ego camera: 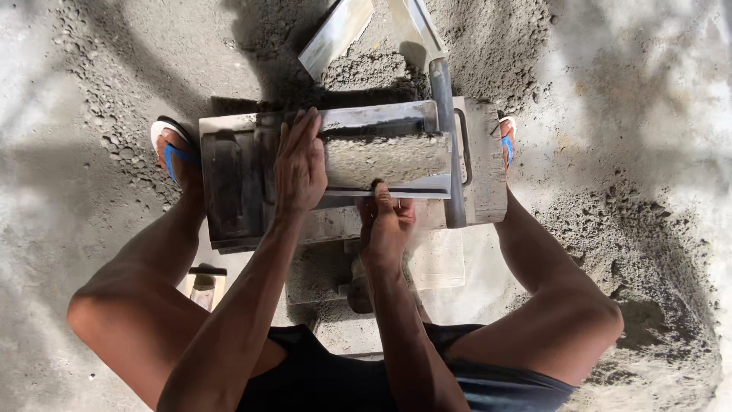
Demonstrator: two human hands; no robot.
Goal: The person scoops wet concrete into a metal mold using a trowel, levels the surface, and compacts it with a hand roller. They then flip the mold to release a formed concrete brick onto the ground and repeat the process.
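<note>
Seen from above: grey metal block mould (229, 183) set on the sandy ground (69, 69), between two feet in blue-strapped sandals (174, 152). Left hand (300, 164) laid flat, fingers extended and grasping nothing, against the end of the damp concrete block (385, 158) (still seated in the mould's open trough). Right hand (386, 225) pinched on the near edge of the thin plate (396, 192) under the block. Shovel (427, 46) rested across the mould's far side, blade in the loose mix (488, 46).
</note>
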